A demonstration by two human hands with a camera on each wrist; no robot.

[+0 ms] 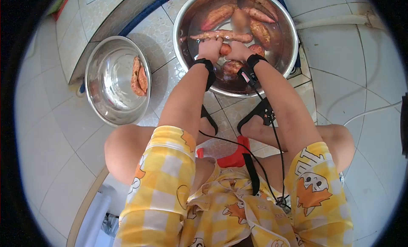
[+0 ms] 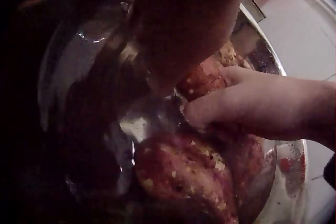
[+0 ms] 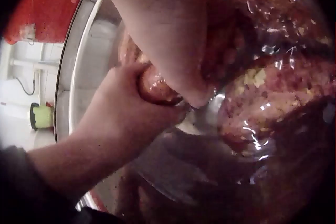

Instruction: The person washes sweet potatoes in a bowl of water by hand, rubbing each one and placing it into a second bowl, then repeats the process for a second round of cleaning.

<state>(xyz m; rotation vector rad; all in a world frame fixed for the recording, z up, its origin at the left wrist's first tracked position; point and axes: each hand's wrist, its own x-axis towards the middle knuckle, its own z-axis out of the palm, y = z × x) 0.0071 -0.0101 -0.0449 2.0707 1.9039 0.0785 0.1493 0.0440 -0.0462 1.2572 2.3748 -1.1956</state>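
Observation:
Both hands are in the water of a large steel basin [image 1: 178,55], on one reddish sweet potato [image 1: 225,49] between them. The left hand [image 1: 209,49] curls round its end, plainest in the right wrist view, where the left hand [image 3: 123,100] grips the sweet potato [image 3: 157,85]. From the other side the right hand [image 1: 239,52] holds it; in the left wrist view the right hand [image 2: 252,103] has thumb and fingers about the sweet potato [image 2: 202,79]. Some fingertips are hidden by water and by the hands. A long sweet potato [image 1: 223,35] lies just beyond the hands.
Several more sweet potatoes [image 1: 260,33] lie in the basin. A smaller steel bowl [image 1: 106,83] at the left holds sweet potatoes [image 1: 139,77]. Cables hang from the right wrist over the lap. A white pipe [image 1: 335,20] runs at the upper right, above tiles.

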